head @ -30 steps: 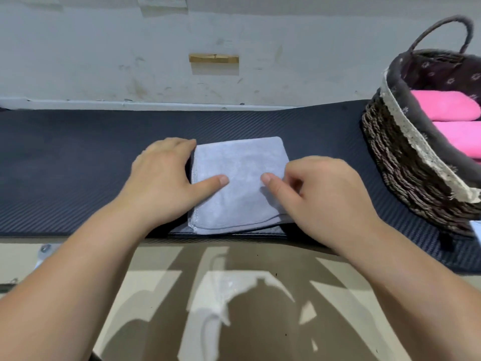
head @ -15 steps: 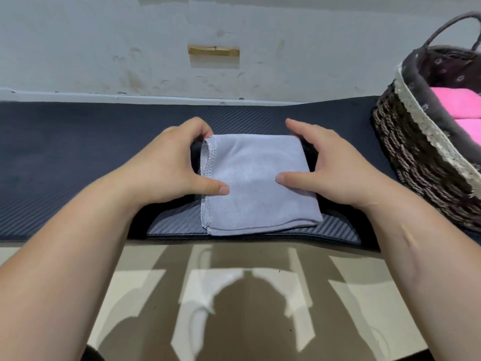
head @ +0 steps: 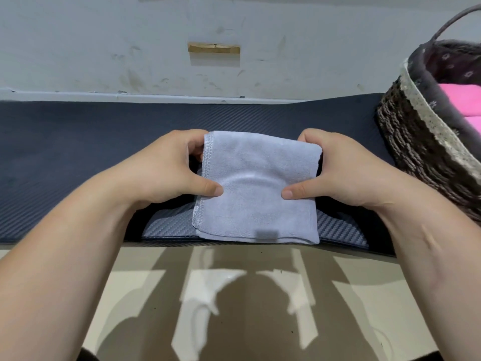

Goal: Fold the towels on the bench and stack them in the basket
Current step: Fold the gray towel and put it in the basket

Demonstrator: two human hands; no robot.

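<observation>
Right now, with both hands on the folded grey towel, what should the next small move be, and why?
Probably lift the grey towel and carry it right, toward the basket. It looks folded into a compact rectangle, the left hand and right hand each grip one side with the thumb on top, and the basket at the right end of the bench already holds pink towels.

A scuffed white wall [head: 78, 35] is filling the view at 12 o'clock, a small wooden strip [head: 214, 47] is sitting on it with a pale ledge [head: 156, 96] running along its foot, and at 6 o'clock a beige floor [head: 145, 295] is catching bright light patches [head: 205, 290] around a dark shadow [head: 242, 321].
</observation>
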